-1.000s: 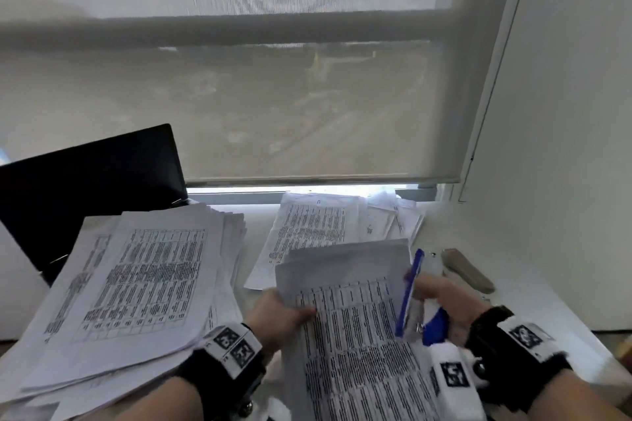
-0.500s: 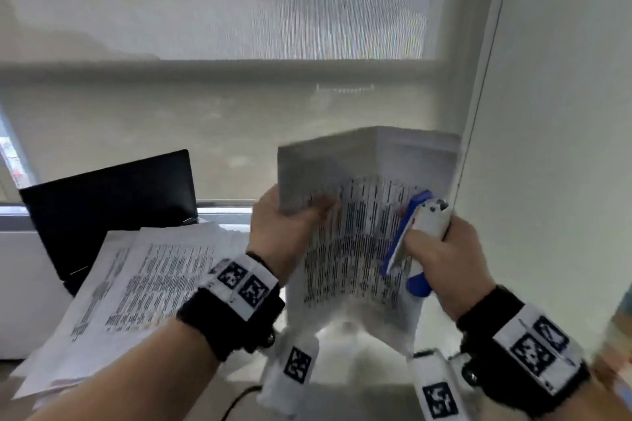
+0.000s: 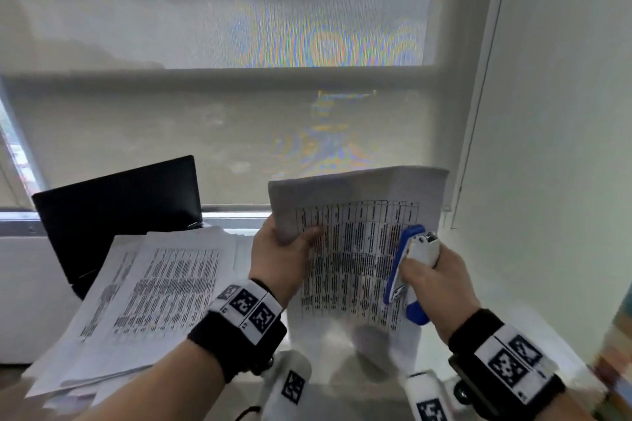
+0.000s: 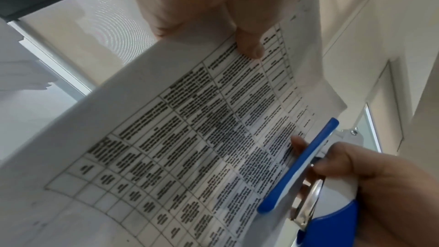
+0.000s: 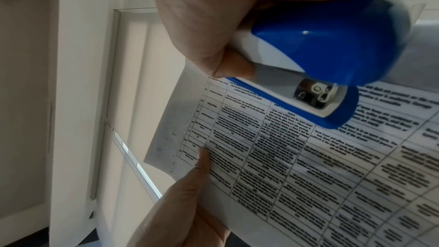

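Note:
I hold a sheaf of printed table pages (image 3: pixel 355 249) upright in the air before the window. My left hand (image 3: pixel 284 249) pinches its upper left edge, thumb on the front (image 4: pixel 249 48). My right hand (image 3: pixel 434 280) grips a blue and white stapler (image 3: pixel 407 267) at the sheaf's right side. The stapler's blue lower arm (image 4: pixel 299 164) lies across the printed face, and the paper's right edge runs between its arms. The stapler's hinge end (image 5: pixel 318 93) points at the right wrist camera, with the pages (image 5: pixel 332 166) under it.
A messy stack of printed sheets (image 3: pixel 160 290) lies on the white desk at the left. Behind it stands a black laptop screen (image 3: pixel 119 208). A roller blind covers the window (image 3: pixel 239 120). A white wall (image 3: pixel 564 147) closes in on the right.
Both hands have lifted the sheaf off the desk to an upright position in front of the window. The stapler has come up along the right edge. Since half a second ago, hardly any movement.

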A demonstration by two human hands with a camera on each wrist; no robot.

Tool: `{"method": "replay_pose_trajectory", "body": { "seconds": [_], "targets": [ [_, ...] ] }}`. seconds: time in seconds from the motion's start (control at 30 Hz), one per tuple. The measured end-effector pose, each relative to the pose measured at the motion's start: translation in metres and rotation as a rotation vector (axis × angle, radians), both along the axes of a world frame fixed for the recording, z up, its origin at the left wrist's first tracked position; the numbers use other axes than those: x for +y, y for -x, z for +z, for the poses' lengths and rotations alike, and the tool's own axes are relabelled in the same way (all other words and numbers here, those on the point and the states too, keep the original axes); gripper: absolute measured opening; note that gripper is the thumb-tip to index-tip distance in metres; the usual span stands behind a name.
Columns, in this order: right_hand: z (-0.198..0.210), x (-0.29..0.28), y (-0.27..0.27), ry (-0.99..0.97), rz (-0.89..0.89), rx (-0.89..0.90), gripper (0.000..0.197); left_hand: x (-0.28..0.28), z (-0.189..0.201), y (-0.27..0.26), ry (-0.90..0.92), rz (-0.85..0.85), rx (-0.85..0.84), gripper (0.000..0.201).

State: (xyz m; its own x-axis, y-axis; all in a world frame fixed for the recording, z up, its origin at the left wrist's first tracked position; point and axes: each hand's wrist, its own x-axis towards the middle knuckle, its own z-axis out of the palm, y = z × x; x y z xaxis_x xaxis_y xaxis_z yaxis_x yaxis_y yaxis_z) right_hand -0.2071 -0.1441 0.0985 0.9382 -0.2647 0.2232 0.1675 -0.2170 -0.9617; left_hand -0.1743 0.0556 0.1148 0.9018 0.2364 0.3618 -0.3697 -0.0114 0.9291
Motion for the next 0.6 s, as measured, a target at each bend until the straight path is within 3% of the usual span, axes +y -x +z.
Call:
{"method": "replay_pose_trajectory", "body": {
  "seconds": [0.1,0.2,0.33,0.47,0.6],
  "targets": [
    [0.007,-0.005,-0.003,0.016,0.001,-0.055,0.016,0.002,0.004,-0.002,-0.004,-0.043,0.011,0.018],
    [0.034,-0.013,-0.014,-0.025,-0.065,-0.259,0.009,0.004,0.006,-0.009,0.006,-0.069,0.049,0.015],
    [0.093,-0.014,-0.026,-0.042,-0.159,-0.553,0.041,0.000,0.006,-0.010,-0.006,-0.104,0.068,0.016],
    [0.127,0.007,-0.029,0.026,-0.134,-0.732,0.021,-0.011,0.006,-0.004,0.005,-0.157,0.067,0.015],
    [0.136,0.026,-0.031,0.053,-0.032,-0.683,0.018,-0.020,0.007,0.003,0.020,-0.198,0.069,0.013]
  ]
}}
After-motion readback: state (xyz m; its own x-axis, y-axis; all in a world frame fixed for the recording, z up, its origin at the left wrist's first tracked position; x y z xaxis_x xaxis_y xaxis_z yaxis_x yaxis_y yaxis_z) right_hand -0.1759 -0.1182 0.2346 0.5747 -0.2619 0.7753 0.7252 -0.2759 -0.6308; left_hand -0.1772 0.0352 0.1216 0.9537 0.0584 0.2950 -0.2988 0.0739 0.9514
